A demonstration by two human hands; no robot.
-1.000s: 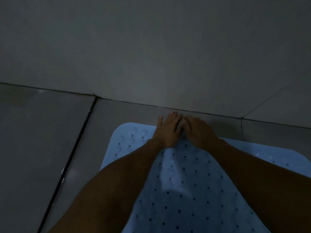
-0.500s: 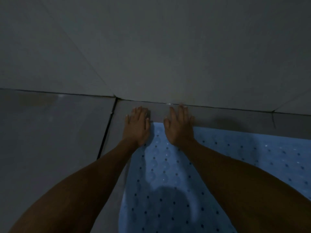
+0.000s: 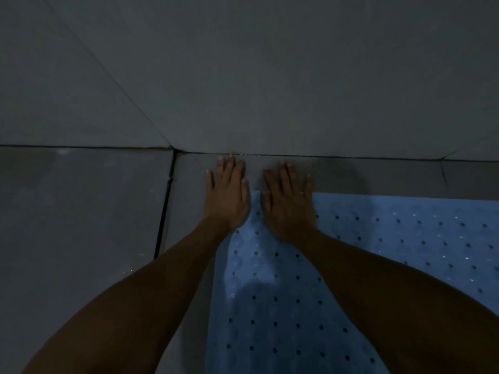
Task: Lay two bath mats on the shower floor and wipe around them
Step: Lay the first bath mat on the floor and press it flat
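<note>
Both hands are lying flat with fingers straight and spread, palms down at the far corner of the blue bath mat (image 3: 351,265). The left hand (image 3: 226,195) is resting at the mat's left edge, its fingers reaching onto the bare grey floor tile (image 3: 81,211). The right hand (image 3: 287,201) is pressing on the mat's far edge, fingertips past it on the tile. The mat, dotted with small holes, is lying flat on the floor, close to the base of the grey wall (image 3: 270,76). A dark grout line (image 3: 164,209) is running just left of it.
</note>
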